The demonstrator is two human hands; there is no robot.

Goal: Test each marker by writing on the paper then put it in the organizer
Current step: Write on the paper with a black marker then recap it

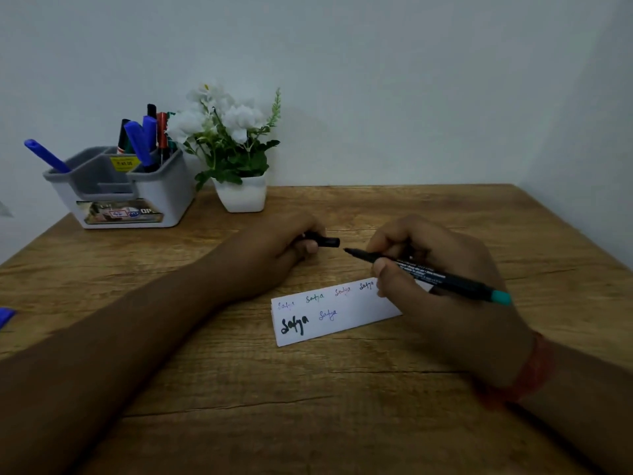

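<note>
Marker point(428, 272), black with teal end, uncapped in right hand point(442, 279).

Matt, grainy wood for the table point(342, 423); smooth grey plastic for the organizer point(161, 193); plain white paper point(346, 317); black plastic marker point(428, 272); glossy white pot point(241, 197).

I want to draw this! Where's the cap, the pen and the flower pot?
cap point(329, 242): head view, its open end.
pen point(445, 277): head view, mid barrel.
flower pot point(241, 197): head view, front wall.
</note>
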